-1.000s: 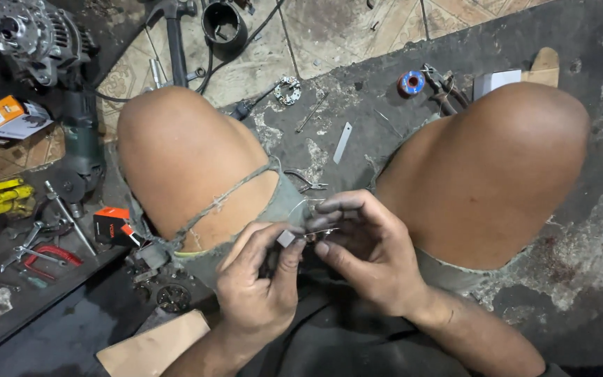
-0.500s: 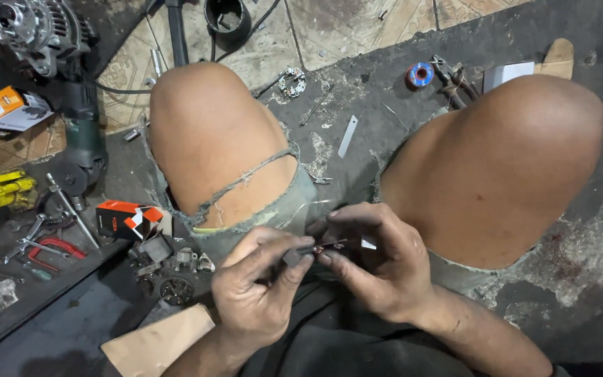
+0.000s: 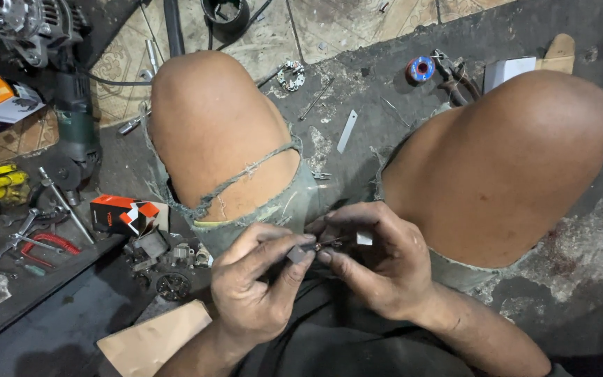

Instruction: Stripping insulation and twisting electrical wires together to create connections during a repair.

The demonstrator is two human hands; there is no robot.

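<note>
I sit with both knees bent above a dirty floor. My left hand (image 3: 256, 279) and my right hand (image 3: 375, 262) meet in my lap, between my thighs. Together they pinch a small part (image 3: 319, 246): a little grey block at the left fingertips (image 3: 296, 254), a short coppery wire in the middle, and a pale block (image 3: 364, 239) under the right fingers. The fingers of both hands are closed around it and hide most of it.
An angle grinder (image 3: 75, 115) lies at the left with a metal alternator (image 3: 26, 24) above it. An orange and black box (image 3: 123, 213), red-handled pliers (image 3: 43, 244), small metal parts (image 3: 165, 262) and brown cardboard (image 3: 155, 342) lie by my left thigh. A blue spool (image 3: 420, 70) and a metal strip (image 3: 347, 131) lie ahead.
The view has shifted slightly. My hands stay together in my lap, the fingers working the small part a little; nothing was let go.
</note>
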